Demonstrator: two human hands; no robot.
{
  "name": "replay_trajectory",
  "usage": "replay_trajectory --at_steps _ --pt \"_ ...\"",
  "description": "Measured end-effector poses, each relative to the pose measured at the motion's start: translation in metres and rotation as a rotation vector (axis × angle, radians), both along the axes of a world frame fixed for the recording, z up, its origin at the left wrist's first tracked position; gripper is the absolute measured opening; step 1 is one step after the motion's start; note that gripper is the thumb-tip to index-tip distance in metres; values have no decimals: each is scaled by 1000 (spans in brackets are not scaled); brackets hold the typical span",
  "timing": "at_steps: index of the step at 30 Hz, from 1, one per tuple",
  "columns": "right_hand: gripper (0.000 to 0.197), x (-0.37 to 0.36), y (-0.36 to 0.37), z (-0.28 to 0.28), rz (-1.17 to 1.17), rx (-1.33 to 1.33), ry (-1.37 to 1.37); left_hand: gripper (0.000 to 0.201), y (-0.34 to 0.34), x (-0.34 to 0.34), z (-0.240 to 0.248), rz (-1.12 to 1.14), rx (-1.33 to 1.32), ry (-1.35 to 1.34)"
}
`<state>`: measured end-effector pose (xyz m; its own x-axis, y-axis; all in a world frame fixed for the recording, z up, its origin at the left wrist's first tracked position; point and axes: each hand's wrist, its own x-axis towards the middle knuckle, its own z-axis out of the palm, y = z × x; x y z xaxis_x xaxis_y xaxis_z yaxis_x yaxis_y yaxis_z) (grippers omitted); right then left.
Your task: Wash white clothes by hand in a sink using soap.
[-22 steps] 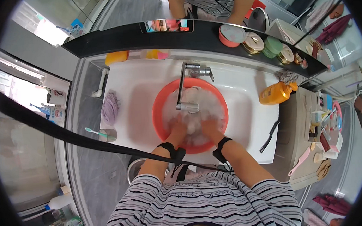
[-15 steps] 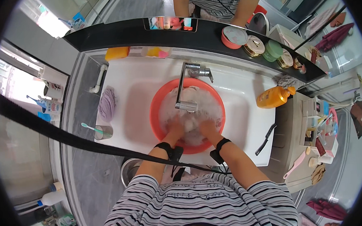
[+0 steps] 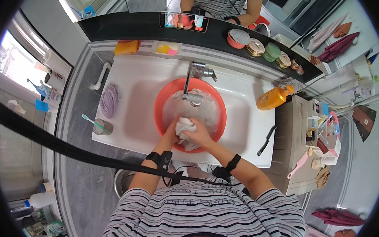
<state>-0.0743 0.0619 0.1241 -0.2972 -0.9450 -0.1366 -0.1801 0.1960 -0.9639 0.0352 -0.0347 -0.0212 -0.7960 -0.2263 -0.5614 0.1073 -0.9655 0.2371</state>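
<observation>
A red-orange basin (image 3: 158, 109) of cloudy, sudsy water stands in the white sink (image 3: 130, 100). Above the near part of the basin, my left hand (image 3: 171, 131) and my right hand (image 3: 200, 134) are closed around a bunched, wet whitish cloth (image 3: 184, 125). Some of that cloth trails down toward the water. More pale fabric shows at the far side of the basin, under the metal faucet (image 3: 188, 84). The faucet's spout reaches over the water, and my hands are on its near side.
An orange pump bottle (image 3: 275, 98) lies at the sink's right end, beyond a black-handled tool (image 3: 267, 140). At left are a purple mesh sponge (image 3: 109, 101) and a cup (image 3: 103, 127) with a toothbrush. A phone (image 3: 184, 22) and several jars line the black shelf (image 3: 123, 26).
Both hands have come up out of the suds, moved closer together and now grip the bunched cloth. The view has shifted slightly.
</observation>
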Motion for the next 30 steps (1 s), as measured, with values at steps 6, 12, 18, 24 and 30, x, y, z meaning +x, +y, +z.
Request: replay_trajectory --at_steps 6,12,18,24,30 --pt "50 45 -13 10 -76 -246 553 54 11 13 11 178 86 195" --pt "52 50 -26 2 -235 -128 428 54 17 0 -3 390 15 173" --pt "44 8 -33 -71 -532 -37 345 37 24 -14 48 349 -229 -311" --pt "40 -48 -12 -70 -337 -32 352 37 20 0 83 189 -627 -483" --pt "40 -67 14 -77 -142 -53 884 40 4 17 92 -113 -1437 -876"
